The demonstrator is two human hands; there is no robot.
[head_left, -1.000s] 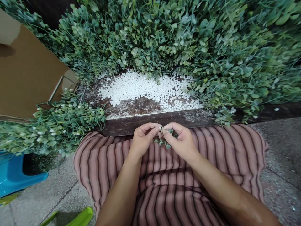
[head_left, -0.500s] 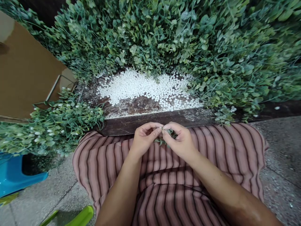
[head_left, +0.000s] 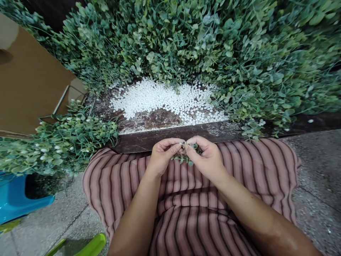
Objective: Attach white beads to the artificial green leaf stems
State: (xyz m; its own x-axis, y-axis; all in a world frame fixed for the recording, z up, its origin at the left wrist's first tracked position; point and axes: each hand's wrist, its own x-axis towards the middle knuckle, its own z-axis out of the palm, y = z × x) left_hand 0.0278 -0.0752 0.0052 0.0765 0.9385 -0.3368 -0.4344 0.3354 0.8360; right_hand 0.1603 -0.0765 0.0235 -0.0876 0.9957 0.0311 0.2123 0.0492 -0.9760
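My left hand (head_left: 163,155) and my right hand (head_left: 206,156) meet over my striped lap, just in front of a dark wooden board (head_left: 160,138). My right hand is closed round a small green leafy sprig (head_left: 186,160), whose leaves hang below the fingers. My left hand pinches at the sprig's tip, where a tiny white bead (head_left: 183,144) shows between the fingertips. A heap of white beads (head_left: 170,101) lies on the board beyond my hands.
Piles of green artificial sprigs (head_left: 213,53) ring the board at the back and right. Another pile with white beads (head_left: 58,142) lies at the left. A brown cardboard box (head_left: 26,85) stands at far left, a blue plastic thing (head_left: 16,199) at lower left.
Both hands have stayed together at the same spot, with only slight finger movement at the sprig's tip.
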